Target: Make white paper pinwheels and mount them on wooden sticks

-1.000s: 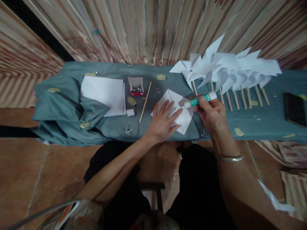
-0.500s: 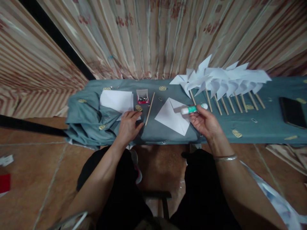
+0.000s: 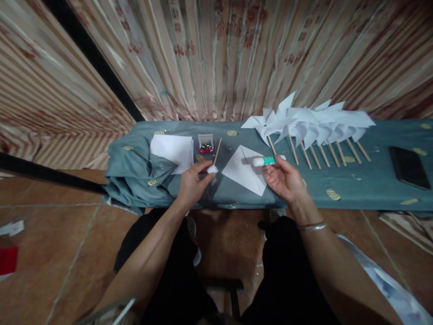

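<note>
My right hand [image 3: 283,178] is closed around a glue stick [image 3: 269,160], white with a green label, held nearly level over the right side of a folded white paper square [image 3: 244,169]. Crease lines run across that square. My left hand [image 3: 194,180] pinches a small white piece [image 3: 212,169] between thumb and fingertips; its exact kind is not clear. Just beyond those fingertips lies a thin wooden stick [image 3: 218,150], its near end hidden by the hand. A small red and white box of metal pins [image 3: 206,145] stands open behind the left hand.
White paper sheets [image 3: 171,146] lie at left, partly under a fold of the green cloth [image 3: 125,167]. Several white paper pinwheels [image 3: 311,124] on wooden sticks lie in a row at right. A dark phone [image 3: 407,167] rests farther right. A patterned curtain [image 3: 216,58] hangs behind.
My left hand has moved right, from the paper sheets to the stick's near end, and now pinches the small white piece. My right hand keeps the glue stick. The view has shifted slightly.
</note>
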Motion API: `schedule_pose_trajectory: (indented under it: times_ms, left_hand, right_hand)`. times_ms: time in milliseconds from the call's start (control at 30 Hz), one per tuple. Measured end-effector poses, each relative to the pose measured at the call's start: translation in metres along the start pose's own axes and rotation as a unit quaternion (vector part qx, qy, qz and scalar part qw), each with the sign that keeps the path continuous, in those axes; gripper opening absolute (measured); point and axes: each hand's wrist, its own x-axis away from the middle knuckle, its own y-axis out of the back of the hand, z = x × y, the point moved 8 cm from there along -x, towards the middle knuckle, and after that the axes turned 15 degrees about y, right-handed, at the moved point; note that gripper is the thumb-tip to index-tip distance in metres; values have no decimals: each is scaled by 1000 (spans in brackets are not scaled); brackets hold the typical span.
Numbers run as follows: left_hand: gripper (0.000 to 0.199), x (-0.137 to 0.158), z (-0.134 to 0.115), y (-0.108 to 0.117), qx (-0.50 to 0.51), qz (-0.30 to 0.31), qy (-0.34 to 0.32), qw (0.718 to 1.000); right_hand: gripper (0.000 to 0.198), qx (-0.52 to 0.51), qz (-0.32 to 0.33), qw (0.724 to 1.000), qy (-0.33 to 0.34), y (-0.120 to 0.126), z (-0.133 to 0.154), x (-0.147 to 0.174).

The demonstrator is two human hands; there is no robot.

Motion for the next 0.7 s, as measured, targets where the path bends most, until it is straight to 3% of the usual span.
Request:
schedule_pose_trajectory:
  times_ms: [133,233,400,700]
  left_hand:
    - [40,4,1,-34,190,74,65,977]
    - [39,6,-2,-51,245,107,78,960]
    - [40,8,-7,-63,265,131,111,949]
    - [38,9,-9,-71,264,135,122,947]
  right_hand:
    - [27,6,22,1000,-11,-8,-5,4]
    - [24,-12,26,999,-40,-15,-11,10]
    - [19,-43,11,995,-85,-24,-18,20]
    - [16,-18,11,997,-80,-32,-19,27]
